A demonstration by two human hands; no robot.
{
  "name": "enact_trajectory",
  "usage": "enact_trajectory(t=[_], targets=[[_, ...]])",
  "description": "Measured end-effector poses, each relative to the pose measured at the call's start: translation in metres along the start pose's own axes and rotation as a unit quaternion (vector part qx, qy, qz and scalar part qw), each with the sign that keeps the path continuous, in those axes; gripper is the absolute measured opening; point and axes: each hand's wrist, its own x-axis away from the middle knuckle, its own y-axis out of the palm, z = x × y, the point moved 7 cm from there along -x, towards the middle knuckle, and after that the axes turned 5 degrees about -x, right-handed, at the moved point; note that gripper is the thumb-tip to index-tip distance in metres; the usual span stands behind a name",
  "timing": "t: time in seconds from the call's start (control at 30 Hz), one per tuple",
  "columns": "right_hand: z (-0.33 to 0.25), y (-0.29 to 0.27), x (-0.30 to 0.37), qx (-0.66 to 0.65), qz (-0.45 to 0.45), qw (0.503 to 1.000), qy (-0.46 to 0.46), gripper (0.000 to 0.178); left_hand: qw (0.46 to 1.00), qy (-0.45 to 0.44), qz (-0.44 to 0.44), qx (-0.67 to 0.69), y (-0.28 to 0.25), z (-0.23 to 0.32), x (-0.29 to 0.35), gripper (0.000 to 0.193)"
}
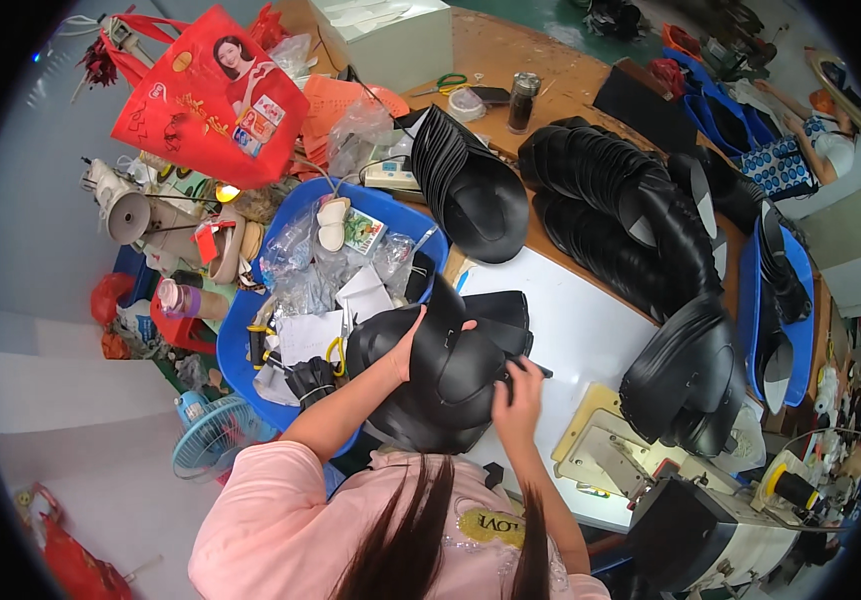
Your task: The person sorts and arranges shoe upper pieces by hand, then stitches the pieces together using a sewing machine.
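Observation:
A glossy black shoe upper (462, 372) is held up in front of my chest, over a pile of similar black pieces (400, 415). My left hand (412, 345) grips it from the left side, with most of the fingers hidden behind the black material. At its right edge is my right hand (518, 402), fingers bent and drawn together. A small dark thing shows by those fingertips, too small to identify. Close to my left forearm, yellow-handled scissors (336, 352) rest in a blue plastic basket (240, 345) with papers and clear bags.
Stacks of black uppers (470, 190) stand across the wooden table, with more (685, 375) at the right near a sewing machine (690, 530). A white board (570, 310) covers the near tabletop. At left are a blue fan (212, 435) and a red bag (210, 100). Another person (830, 145) is far right.

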Motion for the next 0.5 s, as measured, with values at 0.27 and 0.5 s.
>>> enact_trajectory(t=[0.27, 0.5], targets=[[0.052, -0.023, 0.051, 0.203, -0.028, 0.978, 0.028, 0.056, 0.997, -0.046, 0.057, 0.006, -0.023, -0.016, -0.004, 0.085], [0.032, 0.006, 0.07, 0.174, -0.083, 0.978, -0.081, 0.07, 0.998, -0.049, 0.034, -0.013, 0.009, -0.015, -0.006, 0.086]])
